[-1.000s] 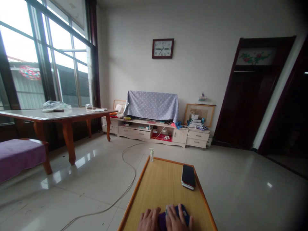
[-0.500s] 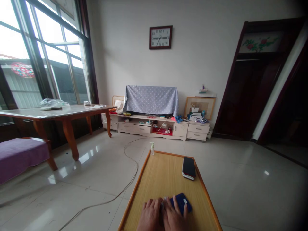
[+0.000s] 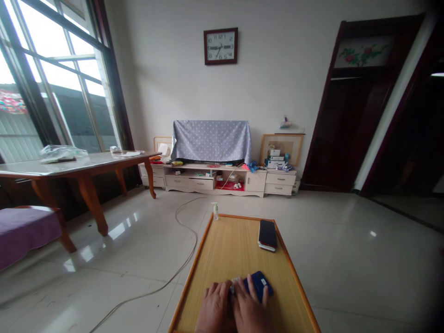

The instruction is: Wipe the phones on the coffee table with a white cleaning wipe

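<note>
A dark blue phone [image 3: 258, 283] lies on the wooden table [image 3: 236, 245] near its front end, with a small white label on it. My right hand [image 3: 250, 305] rests over the phone's lower left part, fingers spread. Close against it on the left, my left hand [image 3: 215, 305] has its fingers bent and pressed together. Between the two hands shows a bit of something pale and clear, too small to name. Farther back on the right sits a stack of phones [image 3: 267, 235], the top one black. A small pump bottle [image 3: 215, 212] stands at the far left corner.
A cable [image 3: 189, 259] runs over the floor left of the table. A larger table [image 3: 100, 163] with a plastic bag [image 3: 62, 152] stands at the left, beside a purple-covered seat [image 3: 27, 231]. Against the wall is a low cabinet [image 3: 256, 181] with a cloth-covered object [image 3: 211, 141].
The camera view has shifted slightly, so the room appears farther left and a little higher. Both hands stay in nearly the same place by the blue phone.
</note>
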### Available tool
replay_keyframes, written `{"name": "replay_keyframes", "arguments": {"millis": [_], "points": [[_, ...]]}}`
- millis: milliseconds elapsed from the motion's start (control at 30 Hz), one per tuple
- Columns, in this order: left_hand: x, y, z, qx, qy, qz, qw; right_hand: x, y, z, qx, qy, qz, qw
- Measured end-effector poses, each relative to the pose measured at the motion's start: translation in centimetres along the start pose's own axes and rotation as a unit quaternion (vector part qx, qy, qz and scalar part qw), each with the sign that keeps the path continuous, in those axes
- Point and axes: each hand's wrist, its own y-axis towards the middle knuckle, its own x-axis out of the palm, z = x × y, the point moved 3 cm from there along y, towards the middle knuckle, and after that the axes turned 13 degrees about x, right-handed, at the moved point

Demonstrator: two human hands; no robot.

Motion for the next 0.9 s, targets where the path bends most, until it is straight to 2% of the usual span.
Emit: {"name": "replay_keyframes", "arguments": {"millis": [67,100,233,300,367,467,533,667,800,900], "points": [[-0.1,0.1,0.2,0.002,0.002,-0.004,1.000,0.4,-0.6,-0.6,-0.036,0.025,-0.024,0.999],[-0.2,0.2,0.3,0.000,0.003,-0.005,1.000,0.2,-0.5,-0.3,-0.035,0.026,-0.015,0.999],[-0.5,0.5,0.9,-0.005,0.008,-0.011,1.000,-2.0,1.2,3.0,0.071,-0.018,0.083,0.994],[-0.6,0.7,1.2,-0.002,0.012,-0.023,1.000,-2.7,1.7,4.1,0.108,-0.030,0.105,0.988],[-0.7,0.8,1.5,-0.006,0.022,-0.037,0.999,-2.6,1.5,3.8,0.088,-0.014,0.095,0.991],[-0.8,1.0,1.8,-0.013,0.044,-0.063,0.997,-1.3,0.6,2.0,0.006,0.037,0.046,0.998],[-0.9,1.1,2.0,-0.017,0.056,-0.076,0.995,-0.8,0.2,1.0,-0.022,0.064,0.028,0.997],[-0.9,1.3,2.1,-0.021,0.065,-0.075,0.995,-1.2,0.9,0.8,-0.015,0.083,0.039,0.996],[-0.8,2.0,2.0,-0.031,0.070,-0.071,0.995,-2.4,2.4,1.5,-0.023,0.085,0.046,0.995],[-1.0,3.0,1.8,-0.022,0.077,-0.061,0.995,-3.5,3.2,2.5,-0.003,0.068,0.061,0.996]]}}
